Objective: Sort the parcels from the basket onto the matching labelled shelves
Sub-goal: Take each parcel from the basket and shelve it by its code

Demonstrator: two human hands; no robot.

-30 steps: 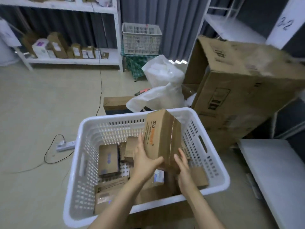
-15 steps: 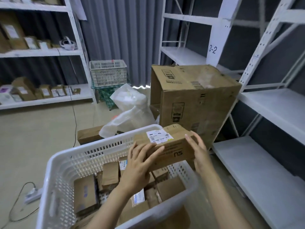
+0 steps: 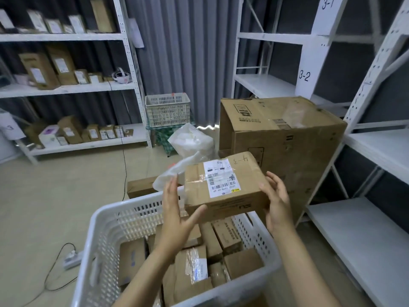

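Head view:
- parcel [image 3: 223,185]: brown carton held up in the air over the far rim of the white basket [image 3: 110,229], label side up. White shipping label on top, "4-3" [image 3: 241,160] handwritten beside it.
- left hand [image 3: 174,209]: fingers [image 3: 171,187] straight, flat against the parcel's left end. Thumb stretched along the lower front edge, under the corner. Supporting, not wrapped.
- right hand [image 3: 276,202]: fingers [image 3: 274,178] curved round the parcel's right end, thumb at the top right edge. Gripping it. So the parcel sits between the two hands, one at each end.
- basket below the arms holds more brown parcels, some taped.
- large carton [image 3: 287,138] stands on the floor just behind the parcel, white plastic bag [image 3: 190,140] to its left.
- right rack: white shelves, tags "3-1" [image 3: 327,3] and "3-2" [image 3: 305,76] on the upright.
- left rack [image 3: 66,89] across the room carries rows of small boxes.
- small white crate [image 3: 167,109] by the curtain.
- power strip [image 3: 72,259] with cable on the floor, left of the basket.
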